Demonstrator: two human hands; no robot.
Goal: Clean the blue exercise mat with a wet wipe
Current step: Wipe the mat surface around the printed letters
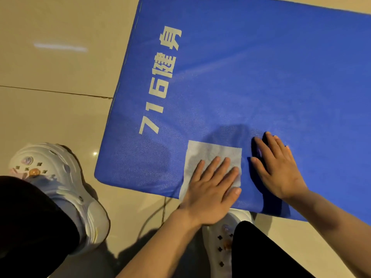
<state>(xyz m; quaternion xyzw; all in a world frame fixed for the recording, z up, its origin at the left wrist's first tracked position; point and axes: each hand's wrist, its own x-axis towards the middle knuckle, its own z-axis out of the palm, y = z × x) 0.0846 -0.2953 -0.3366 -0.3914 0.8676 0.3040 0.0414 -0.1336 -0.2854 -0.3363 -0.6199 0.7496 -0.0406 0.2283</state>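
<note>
Left hand [208, 189] lies flat with fingers straight, pressing the white wipe [208, 155] onto the blue mat [261, 77] near its closest edge. Right hand [279, 169], just beside the wipe, rests flat on the mat, fingers spread, holding nothing. Beyond the left fingertips, white lettering [160, 81] runs along the mat. Tile floor [60, 77] lies left of the wipe.

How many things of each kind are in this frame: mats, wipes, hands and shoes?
Blue exercise mat: 1
Wet wipe: 1
Hands: 2, left hand flat on the wipe, right hand flat on the mat
Pale clogs: 2, left clog and right clog
Total: 6
</note>
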